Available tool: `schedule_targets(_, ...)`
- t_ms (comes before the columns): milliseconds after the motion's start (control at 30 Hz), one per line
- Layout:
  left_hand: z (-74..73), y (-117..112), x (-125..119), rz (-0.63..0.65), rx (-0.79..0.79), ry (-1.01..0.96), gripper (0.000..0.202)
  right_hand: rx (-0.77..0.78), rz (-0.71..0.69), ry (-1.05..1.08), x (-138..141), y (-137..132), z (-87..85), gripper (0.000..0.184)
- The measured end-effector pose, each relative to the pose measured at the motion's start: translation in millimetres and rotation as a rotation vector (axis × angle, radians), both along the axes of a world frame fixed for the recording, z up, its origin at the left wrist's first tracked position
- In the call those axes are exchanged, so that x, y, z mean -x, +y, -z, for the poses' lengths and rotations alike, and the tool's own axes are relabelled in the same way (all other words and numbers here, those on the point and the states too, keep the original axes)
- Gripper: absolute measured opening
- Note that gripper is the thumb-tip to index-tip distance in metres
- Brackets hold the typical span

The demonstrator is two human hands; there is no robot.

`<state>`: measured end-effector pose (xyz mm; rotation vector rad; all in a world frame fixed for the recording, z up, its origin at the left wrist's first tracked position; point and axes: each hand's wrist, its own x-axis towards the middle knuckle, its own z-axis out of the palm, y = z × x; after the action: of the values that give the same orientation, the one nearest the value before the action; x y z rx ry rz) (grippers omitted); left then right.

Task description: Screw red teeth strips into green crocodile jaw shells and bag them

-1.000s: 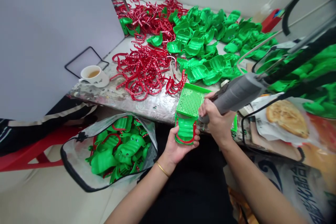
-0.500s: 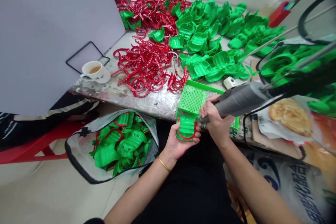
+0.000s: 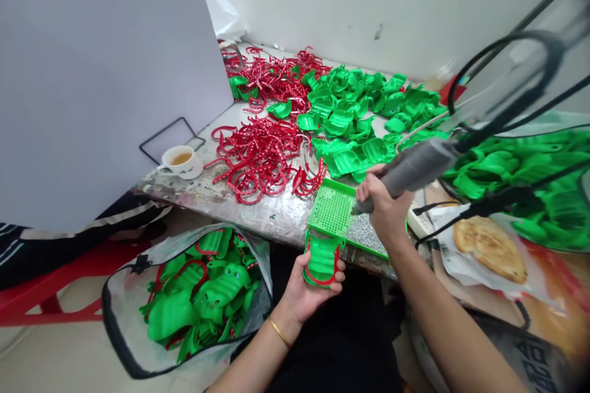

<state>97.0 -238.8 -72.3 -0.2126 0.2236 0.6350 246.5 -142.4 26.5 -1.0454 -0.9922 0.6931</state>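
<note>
My left hand (image 3: 308,296) cups a green plastic crocodile-shaped piece (image 3: 321,261) with a red metal-looking rim around it. My right hand (image 3: 385,209) grips a grey rotary power tool (image 3: 412,169), its thin tip resting over a green perforated tray (image 3: 329,212) and apart from the held piece. A heap of small silver bits (image 3: 364,234) lies in the tray's near right part. Behind the tray, red toothed frames (image 3: 258,163) and green moulded pieces (image 3: 341,123) lie in large piles on the foil-covered bench (image 3: 193,190).
A clear bag (image 3: 198,301) of green and red pieces sits on the floor at left. A mug of tea (image 3: 182,161) stands near a grey panel (image 3: 92,73). At right are a flatbread on paper (image 3: 489,250), a bin of green pieces (image 3: 516,178) and hanging cables (image 3: 507,67).
The view has tilted up, showing more wall. My right hand and the tool sit slightly further from the held piece, uncovering more of the silver bits. My left hand still holds the piece.
</note>
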Motion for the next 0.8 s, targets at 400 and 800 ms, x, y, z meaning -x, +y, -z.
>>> schedule_targets(400,8.1,1.0,0.1,-0.004,0.027,-0.060,0.056,0.101,0.165,-0.074,-3.8,85.5,48.5,0.021)
schedule_targets(800,10.9,2.8,0.1,0.005,0.053,-0.097,0.058,0.124,0.193,-0.083,-0.2,88.7,60.1,0.020)
